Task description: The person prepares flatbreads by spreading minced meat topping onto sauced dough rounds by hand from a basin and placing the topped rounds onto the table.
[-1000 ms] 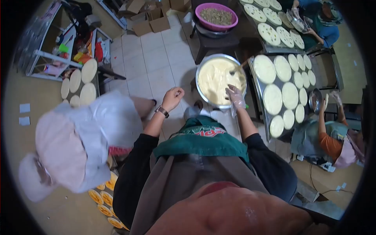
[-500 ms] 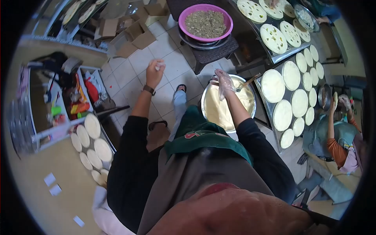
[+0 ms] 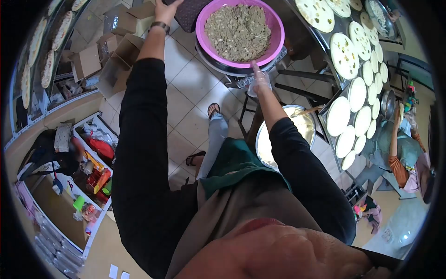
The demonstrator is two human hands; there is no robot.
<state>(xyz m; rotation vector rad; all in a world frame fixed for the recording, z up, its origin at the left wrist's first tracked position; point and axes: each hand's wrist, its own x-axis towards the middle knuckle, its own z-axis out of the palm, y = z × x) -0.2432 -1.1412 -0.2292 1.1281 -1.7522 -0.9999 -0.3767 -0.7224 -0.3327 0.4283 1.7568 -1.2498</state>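
Note:
A pink basin [image 3: 281, 42] filled with a grey-brown chunky mix [image 3: 237, 32] stands ahead of me on a round metal base. My right hand [image 3: 261, 83], in a clear plastic glove, reaches to the basin's near rim with a finger stretched out; whether it touches is hard to tell. My left hand [image 3: 166, 11] is bare, fingers apart, at the top edge beside a dark patterned surface [image 3: 191, 11], holding nothing I can see. Beneath my right forearm sits a metal bowl of pale yellow batter [image 3: 305, 128] with a wooden-handled utensil [image 3: 310, 110].
Trays of round flatbreads [image 3: 350, 97] line the right side, some topped with green pieces. Another person [image 3: 399, 153] works at far right. Cardboard boxes [image 3: 116, 60] and a shelf of mixed goods [image 3: 93, 162] stand left. Tiled floor [image 3: 186, 102] lies between.
My view has shifted forward, with the pink basin now closer. My left hand has moved forward to the top edge. My right hand has gone from above the batter bowl to the basin's rim.

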